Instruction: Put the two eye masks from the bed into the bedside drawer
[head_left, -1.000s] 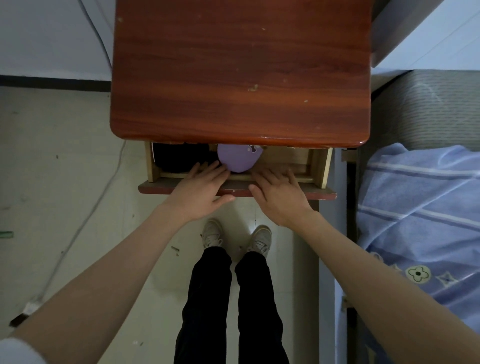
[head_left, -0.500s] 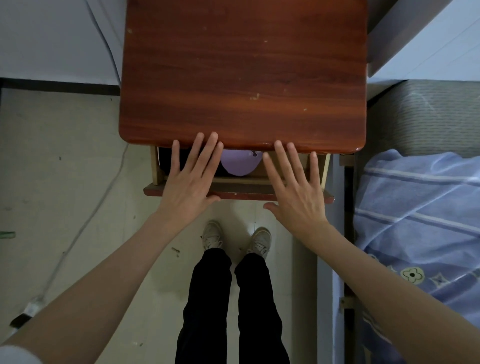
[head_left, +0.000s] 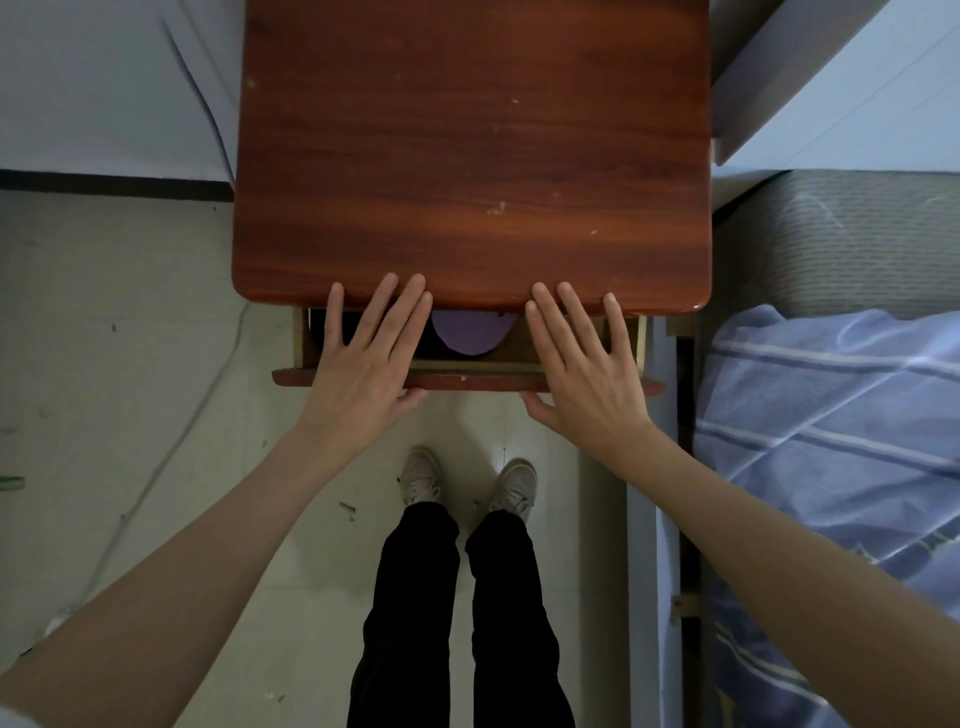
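The bedside drawer (head_left: 467, 382) sticks out a short way from under the reddish wooden nightstand top (head_left: 467, 156). Inside it a purple eye mask (head_left: 470, 335) shows between my hands; a dark shape lies to its left, mostly hidden, and I cannot tell what it is. My left hand (head_left: 369, 364) lies flat over the drawer's left half, fingers spread, tips at the top's front edge. My right hand (head_left: 582, 364) lies flat over the right half in the same way. Neither hand holds anything.
A bed with a blue striped cover (head_left: 831, 441) stands to the right, its grey mattress (head_left: 841, 239) behind. A cable (head_left: 208, 364) runs across the tiled floor on the left. My legs and shoes (head_left: 467, 488) stand below the drawer.
My hands went from curled on the drawer front to flat with fingers spread, and the drawer has slid further under the top, so less of the purple mask shows.
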